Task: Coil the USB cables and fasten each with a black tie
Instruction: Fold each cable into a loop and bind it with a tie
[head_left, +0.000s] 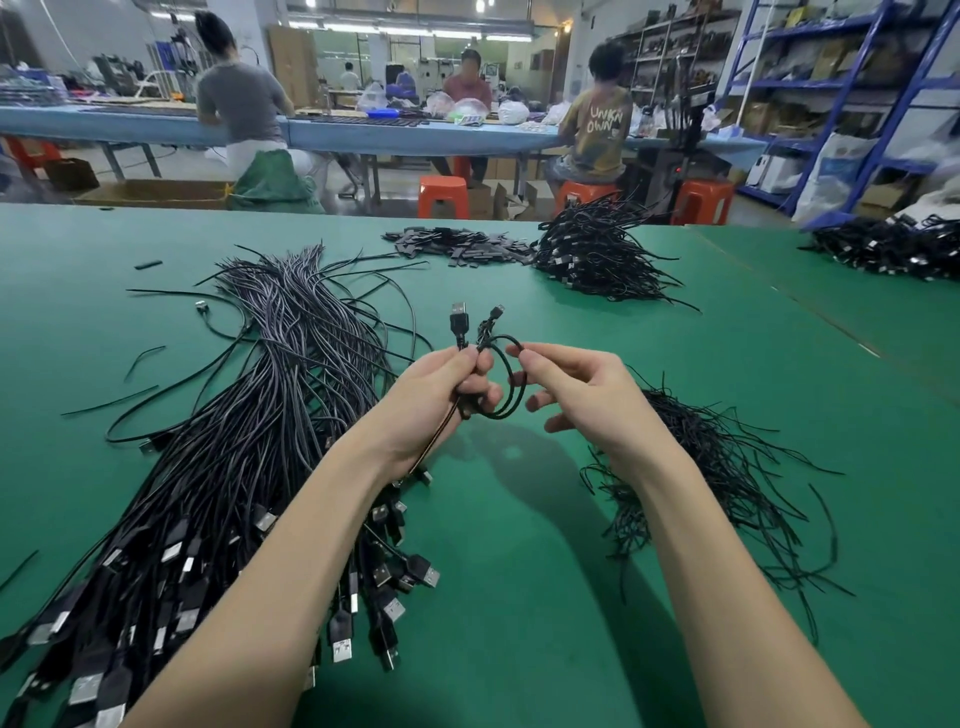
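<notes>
Risk: left hand (448, 387) fingers pinch coiled USB cable (506, 382); right hand (582, 395) fingertips barely pinch loop, other fingers loose; slip, coil springs open before tie.

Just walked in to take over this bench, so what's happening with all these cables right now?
A person is coiling one black USB cable above the green table. The left hand grips the gathered loops with both plugs sticking up, and the right hand pinches the top of the loop. No tie is on it yet. The pile of loose black USB cables lies to the left, thin black ties to the right.
</notes>
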